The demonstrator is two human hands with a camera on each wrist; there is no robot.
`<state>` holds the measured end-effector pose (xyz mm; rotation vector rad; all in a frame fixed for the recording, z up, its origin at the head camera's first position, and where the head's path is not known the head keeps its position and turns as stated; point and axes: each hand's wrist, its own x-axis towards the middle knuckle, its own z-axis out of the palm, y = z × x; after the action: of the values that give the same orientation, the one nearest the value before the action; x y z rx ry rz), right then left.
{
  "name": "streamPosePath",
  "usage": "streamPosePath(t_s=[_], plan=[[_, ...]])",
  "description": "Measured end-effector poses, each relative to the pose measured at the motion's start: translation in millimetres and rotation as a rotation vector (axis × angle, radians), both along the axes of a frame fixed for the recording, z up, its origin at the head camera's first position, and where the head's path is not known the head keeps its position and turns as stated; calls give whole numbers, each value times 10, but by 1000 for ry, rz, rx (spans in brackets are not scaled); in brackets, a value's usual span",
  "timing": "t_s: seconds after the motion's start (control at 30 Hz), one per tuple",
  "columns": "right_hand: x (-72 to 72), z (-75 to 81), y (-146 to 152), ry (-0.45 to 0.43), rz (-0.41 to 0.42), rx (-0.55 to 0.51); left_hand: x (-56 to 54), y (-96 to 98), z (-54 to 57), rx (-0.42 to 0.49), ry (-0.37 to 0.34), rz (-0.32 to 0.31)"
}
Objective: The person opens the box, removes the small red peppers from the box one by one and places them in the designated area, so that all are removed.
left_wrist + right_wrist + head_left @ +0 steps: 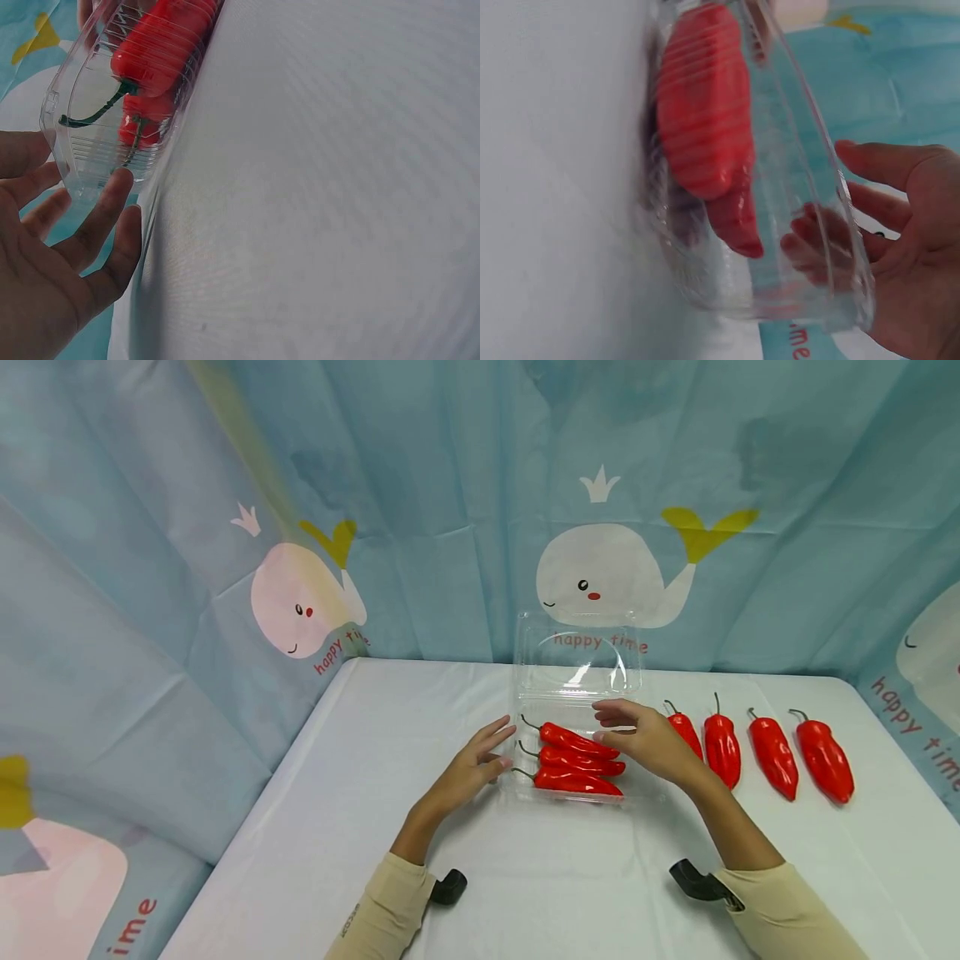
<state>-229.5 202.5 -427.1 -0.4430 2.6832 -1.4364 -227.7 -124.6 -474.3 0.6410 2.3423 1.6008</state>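
A clear plastic clamshell box (525,795) lies on the table with its lid (543,681) raised at the back. Three red peppers lie side by side in it: a back one (570,740), a middle one (573,760) and a front one (573,781). My left hand (467,774) is at the left wall, fingers spread and loosely bent; in the left wrist view its fingertips (120,180) are against or very near the plastic. At the right side, my right hand (648,742) reaches over the rim with relaxed fingers. Neither hand grips a pepper.
Several more red peppers stand in a row on the white tablecloth (360,793) to the right, the outermost pepper (825,760) near the table's right edge. The leftmost is partly behind my right wrist. A blue whale-print curtain (450,593) hangs behind the table.
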Motion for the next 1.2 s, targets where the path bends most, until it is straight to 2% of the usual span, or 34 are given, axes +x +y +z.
streamPosePath(t_s=[0.33, 0.73, 1.2], plan=[[-58, -60, -147, -35, 25, 27, -3, -3, -1, 2, 0, 0], [-125, -117, -295, -83, 71, 113, 14, -14, 1, 1, -5, 12], [-201, -206, -325, -80, 74, 197, 16, 8, 16, 5, -1, 3]])
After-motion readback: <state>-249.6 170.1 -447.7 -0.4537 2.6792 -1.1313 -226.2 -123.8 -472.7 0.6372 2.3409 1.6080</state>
